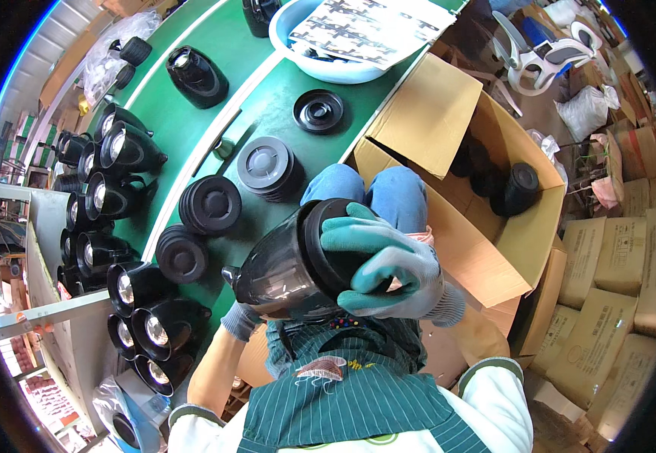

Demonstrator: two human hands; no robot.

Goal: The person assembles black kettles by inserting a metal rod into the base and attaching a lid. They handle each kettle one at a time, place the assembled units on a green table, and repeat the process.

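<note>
I hold a dark smoky translucent jug (282, 272) tilted in front of my chest, above my lap. My left hand (242, 318), in a grey glove, grips its lower side from underneath and is mostly hidden by the jug. My right hand (388, 260), in a green and grey glove, is clamped over the round black base (326, 245) fitted on the jug's end. On the green table to the left lie stacks of round black bases (210, 204), grey discs (265, 164) and a single black base (318, 110).
A row of several finished black jugs (128, 196) lines the table's left edge. One jug (196, 75) stands farther back. A pale blue basin (328, 60) with patterned sheets sits at the far end. An open cardboard box (486, 189) with black parts stands at my right, closed cartons (607, 302) beyond.
</note>
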